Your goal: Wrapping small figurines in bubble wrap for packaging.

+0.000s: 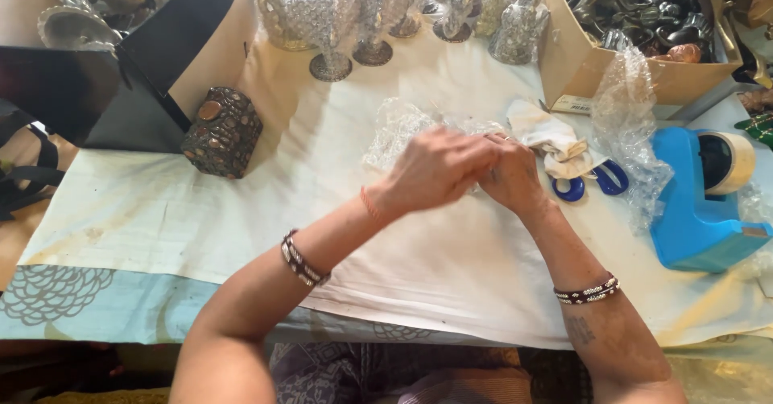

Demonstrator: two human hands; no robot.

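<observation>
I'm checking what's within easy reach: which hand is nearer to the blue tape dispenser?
Right. The right hand is at the table's middle, on the side toward the blue tape dispenser, with the scissors between them. The left hand lies just beyond it, farther from the dispenser.

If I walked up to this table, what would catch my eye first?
Two hands, the left hand and right hand, meet at the table's middle over crinkled bubble wrap. A bright blue tape dispenser sits at the right edge. A row of bubble-wrapped metal figurines lines the far side.
</observation>
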